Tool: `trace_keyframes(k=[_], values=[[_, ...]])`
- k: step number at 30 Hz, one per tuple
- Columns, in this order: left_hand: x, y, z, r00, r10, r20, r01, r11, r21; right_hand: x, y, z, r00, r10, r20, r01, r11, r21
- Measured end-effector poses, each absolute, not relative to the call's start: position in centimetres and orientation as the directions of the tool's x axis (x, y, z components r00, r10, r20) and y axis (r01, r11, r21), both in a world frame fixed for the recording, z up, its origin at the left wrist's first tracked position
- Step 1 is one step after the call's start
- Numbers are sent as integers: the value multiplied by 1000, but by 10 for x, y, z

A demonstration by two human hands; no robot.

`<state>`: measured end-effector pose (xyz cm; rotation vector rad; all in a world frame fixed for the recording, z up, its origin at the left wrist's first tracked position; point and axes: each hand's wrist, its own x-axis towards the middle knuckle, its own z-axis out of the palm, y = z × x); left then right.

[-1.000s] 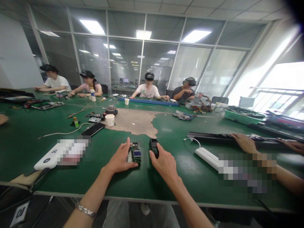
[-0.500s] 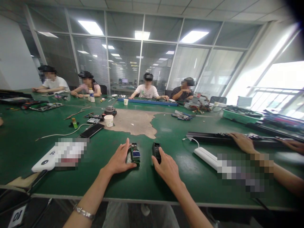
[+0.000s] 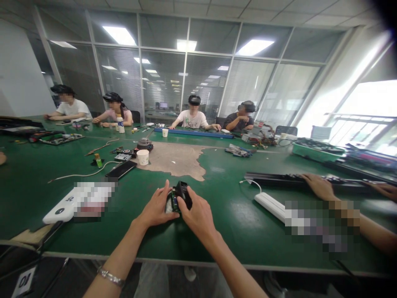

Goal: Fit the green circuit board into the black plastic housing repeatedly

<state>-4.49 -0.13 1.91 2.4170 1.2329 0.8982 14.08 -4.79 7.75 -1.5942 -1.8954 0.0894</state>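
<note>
A small green circuit board (image 3: 174, 203) stands at the middle of the near table, partly covered. My left hand (image 3: 152, 208) holds it from the left, thumb at its near end and one finger pointing up. Something whitish (image 3: 169, 205) shows between that palm and the board. My right hand (image 3: 198, 212) grips a black plastic housing (image 3: 184, 193), tilted against the board's right side and over part of it. Whether the two parts are joined I cannot tell.
Left lie a white device (image 3: 58, 210) and a phone (image 3: 121, 169); a paper cup (image 3: 143, 157) stands beyond. A white power strip (image 3: 271, 207) lies right, near a co-worker's hand (image 3: 319, 187) on a black rail (image 3: 266, 179). Several people sit across the green table (image 3: 229, 231).
My right hand has moved left with the black housing, bringing it from a spot apart on the table up against the circuit board. My left hand has stayed in place.
</note>
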Motion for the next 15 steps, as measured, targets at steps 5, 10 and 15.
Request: trace_keyframes(k=[5, 10, 15], values=[[-45, -1, 18, 436, 803, 407, 623, -596, 507, 137, -46, 85, -39, 890, 455, 868, 255, -425], [-46, -1, 20, 428, 811, 400, 623, -585, 519, 142, -36, 81, 50, 883, 467, 837, 218, -502], [-46, 1, 17, 408, 815, 412, 629, -578, 520, 138, -31, 73, 8, 885, 466, 835, 251, -490]])
